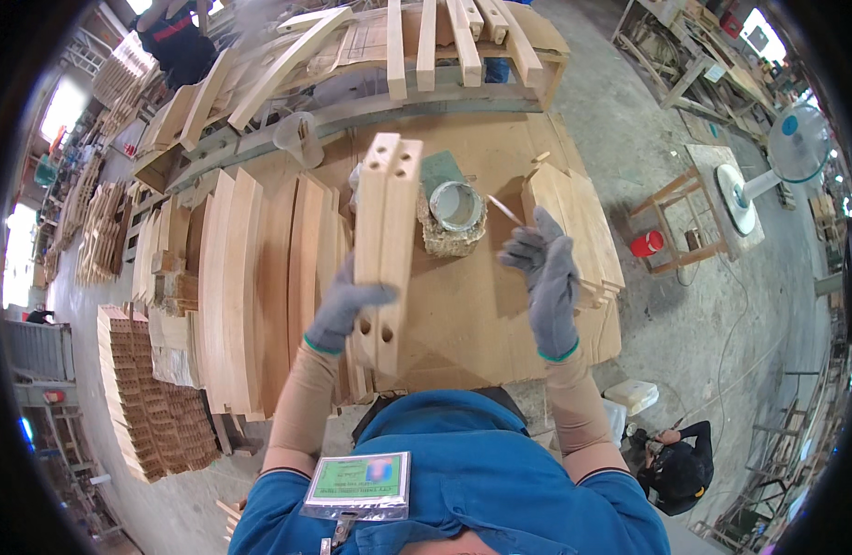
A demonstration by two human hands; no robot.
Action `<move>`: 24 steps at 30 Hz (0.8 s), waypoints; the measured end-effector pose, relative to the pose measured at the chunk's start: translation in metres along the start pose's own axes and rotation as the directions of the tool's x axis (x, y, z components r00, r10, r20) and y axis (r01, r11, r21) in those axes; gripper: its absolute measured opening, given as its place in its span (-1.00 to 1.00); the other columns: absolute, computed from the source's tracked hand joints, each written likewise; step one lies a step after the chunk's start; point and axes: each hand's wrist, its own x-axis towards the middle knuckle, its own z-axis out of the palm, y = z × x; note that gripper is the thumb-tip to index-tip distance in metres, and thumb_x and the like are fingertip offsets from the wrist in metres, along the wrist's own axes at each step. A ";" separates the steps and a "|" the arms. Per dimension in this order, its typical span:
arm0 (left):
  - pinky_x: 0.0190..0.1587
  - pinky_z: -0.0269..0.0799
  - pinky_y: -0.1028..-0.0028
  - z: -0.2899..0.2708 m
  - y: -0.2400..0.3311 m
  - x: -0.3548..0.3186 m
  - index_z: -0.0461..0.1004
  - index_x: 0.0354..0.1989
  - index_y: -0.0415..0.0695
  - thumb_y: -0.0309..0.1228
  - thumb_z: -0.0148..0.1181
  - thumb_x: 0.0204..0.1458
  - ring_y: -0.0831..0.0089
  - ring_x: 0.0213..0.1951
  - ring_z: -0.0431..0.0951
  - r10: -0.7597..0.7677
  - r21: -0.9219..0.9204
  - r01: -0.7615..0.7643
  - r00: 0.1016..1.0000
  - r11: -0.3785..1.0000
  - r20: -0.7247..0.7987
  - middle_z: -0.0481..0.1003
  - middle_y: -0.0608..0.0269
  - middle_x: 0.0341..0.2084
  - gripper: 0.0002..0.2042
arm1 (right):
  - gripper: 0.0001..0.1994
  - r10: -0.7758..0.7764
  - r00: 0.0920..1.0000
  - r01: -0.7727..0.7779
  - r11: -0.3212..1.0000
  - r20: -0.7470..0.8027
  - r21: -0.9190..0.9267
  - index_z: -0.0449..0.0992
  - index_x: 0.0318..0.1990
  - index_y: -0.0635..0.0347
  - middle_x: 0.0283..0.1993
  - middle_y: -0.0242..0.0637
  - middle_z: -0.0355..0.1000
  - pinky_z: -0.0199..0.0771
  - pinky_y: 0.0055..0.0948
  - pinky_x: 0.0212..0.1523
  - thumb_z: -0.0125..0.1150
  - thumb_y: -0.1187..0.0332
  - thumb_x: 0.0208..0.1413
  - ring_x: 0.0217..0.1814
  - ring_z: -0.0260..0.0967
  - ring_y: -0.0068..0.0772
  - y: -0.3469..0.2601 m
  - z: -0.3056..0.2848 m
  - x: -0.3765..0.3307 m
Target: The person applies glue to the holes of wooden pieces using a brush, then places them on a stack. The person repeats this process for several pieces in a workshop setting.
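My left hand [341, 310], in a grey glove, is closed round a pair of pale wooden bars [385, 208] lying side by side. Round holes show near both ends of the bars. In my gloved right hand [550, 282] is a thin pale stick [505, 211], its light tip pointing up and left; whether it has bristles I cannot tell. Between the hands, a little farther off, stands a round tub [456, 205] with greyish-white contents, on a crusted block [451, 242]. A stack of cut wooden pieces [574, 222] lies just beyond my right hand.
Cardboard [481, 324] covers the work surface. Long wooden boards [232, 287] stand in rows at left, by a stack of drilled pieces [153, 398]. A clear plastic cup [299, 139] sits farther back. At right are a fan [768, 171] and a crouching person [675, 467].
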 end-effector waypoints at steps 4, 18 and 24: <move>0.01 0.34 0.45 -0.022 0.020 0.060 0.29 0.14 -0.25 -0.48 0.30 -0.35 0.45 -0.08 0.43 0.036 0.080 -0.035 0.999 0.996 -0.011 0.45 0.24 -0.12 -0.29 | -0.75 0.063 0.987 -0.099 0.961 -0.146 -0.258 0.43 -0.02 0.37 -0.14 -0.20 0.42 0.54 -0.48 -0.12 0.02 0.39 0.25 -0.19 0.45 -0.46 0.011 -0.029 0.020; 0.08 0.30 0.46 0.009 0.040 0.195 0.23 0.21 -0.26 -0.46 0.34 -0.40 0.41 -0.03 0.43 0.054 0.225 -0.102 0.976 0.969 0.212 0.43 0.18 -0.06 -0.19 | -0.92 -0.083 0.996 0.045 0.790 -0.033 -0.611 0.45 -0.32 0.29 -0.40 -0.34 0.45 0.40 -0.57 -0.34 0.22 0.59 0.05 -0.34 0.41 -0.61 0.076 -0.036 0.070; 0.06 0.36 0.43 0.036 0.029 0.162 0.19 0.22 -0.25 -0.52 0.35 -0.38 0.38 -0.01 0.43 0.110 0.132 -0.107 0.994 0.986 -0.014 0.42 0.15 -0.04 -0.18 | -0.89 -0.336 0.936 0.278 0.517 0.107 -0.810 0.47 -0.34 0.27 -0.39 -0.23 0.46 0.41 -0.54 -0.35 0.26 0.61 -0.03 -0.41 0.41 -0.49 0.114 -0.041 0.072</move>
